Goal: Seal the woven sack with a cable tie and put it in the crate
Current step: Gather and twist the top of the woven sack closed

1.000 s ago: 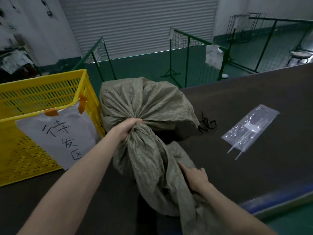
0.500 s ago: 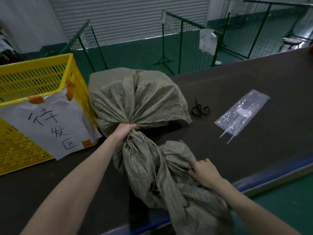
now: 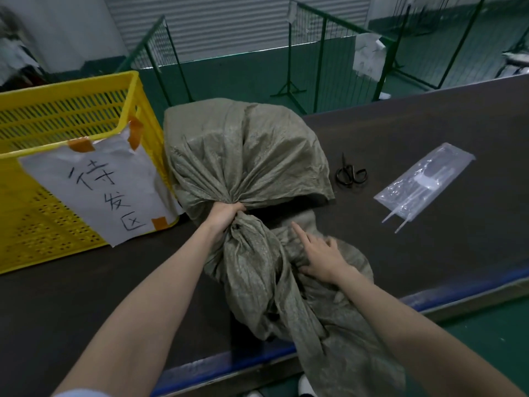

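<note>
A filled grey-green woven sack (image 3: 246, 150) lies on the dark table, its loose mouth trailing toward me over the table's front edge. My left hand (image 3: 223, 216) is clenched around the gathered neck of the sack. My right hand (image 3: 317, 253) rests on the loose cloth just right of the neck, fingers spread and index finger pointing away. A clear plastic bag of white cable ties (image 3: 423, 184) lies on the table to the right, two tie ends poking out. The yellow slatted crate (image 3: 68, 116) stands at the left, touching the sack.
Black scissors (image 3: 350, 173) lie between the sack and the tie bag. A handwritten paper sign (image 3: 100, 184) is taped to the crate's front. Green wire fence panels (image 3: 329, 53) stand behind the table. The table's blue front edge (image 3: 429, 299) runs below my arms.
My right hand has let go of its pinch on the loose cloth and now lies flat on it, closer to the neck. My left hand keeps its hold. The camera tilted down.
</note>
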`<state>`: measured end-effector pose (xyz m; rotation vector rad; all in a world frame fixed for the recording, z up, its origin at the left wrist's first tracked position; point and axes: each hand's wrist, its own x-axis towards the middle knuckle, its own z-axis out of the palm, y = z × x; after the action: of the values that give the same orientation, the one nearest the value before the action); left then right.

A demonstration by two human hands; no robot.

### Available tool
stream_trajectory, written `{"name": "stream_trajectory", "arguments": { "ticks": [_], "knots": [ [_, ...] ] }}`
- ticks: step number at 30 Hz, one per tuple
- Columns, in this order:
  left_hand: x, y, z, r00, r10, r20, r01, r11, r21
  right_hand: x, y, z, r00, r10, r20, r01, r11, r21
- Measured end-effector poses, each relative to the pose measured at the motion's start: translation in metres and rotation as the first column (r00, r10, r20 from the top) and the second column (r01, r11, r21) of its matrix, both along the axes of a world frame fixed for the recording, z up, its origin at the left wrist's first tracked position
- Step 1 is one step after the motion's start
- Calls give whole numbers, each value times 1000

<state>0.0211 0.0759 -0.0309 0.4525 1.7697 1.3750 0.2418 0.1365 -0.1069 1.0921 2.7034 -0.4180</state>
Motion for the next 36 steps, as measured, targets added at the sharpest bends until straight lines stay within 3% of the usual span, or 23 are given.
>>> {"name": "stream_trajectory", "arguments": {
  "ticks": [3, 7, 13, 15, 19, 22, 25, 31, 36],
  "knots": [
    [1, 1, -1, 1000, 6, 2, -6, 999, 46, 0, 0, -2, 987, 43, 157, -42, 999, -6],
    [0, 3, -2, 999, -8, -46, 11, 998, 54, 5, -11, 9, 982, 62, 176, -60, 998, -17],
    [2, 13, -7, 999, -7, -41, 10, 999, 54, 14, -15, 13, 985, 17, 172, 48, 927, -372],
    [2, 14, -7, 999, -1, -37, 3, 998, 56, 18, -9, 16, 992, 3, 130, 57, 889, -455],
    [1, 14, -12, 998, 11, -64, -8, 999, 44, 30, 12, 22, 977, -174, -120, 83, 839, -537],
    [5, 15, -12, 998, 40, -50, -37, 998, 56, 35, 31, 17, 935, -252, -248, 132, 899, -418],
    [11, 18, -11, 996, 85, -4, -85, 994, 76, 47, 54, 5, 925, -273, -263, 220, 952, -213],
    [16, 25, -11, 991, 112, 74, -119, 988, 98, 92, 99, -4, 963, -269, 6, 261, 938, 228],
    [22, 33, -14, 989, 115, 92, -123, 988, 91, 121, 138, -9, 926, -316, 208, 225, 901, 371]
  ]
}}
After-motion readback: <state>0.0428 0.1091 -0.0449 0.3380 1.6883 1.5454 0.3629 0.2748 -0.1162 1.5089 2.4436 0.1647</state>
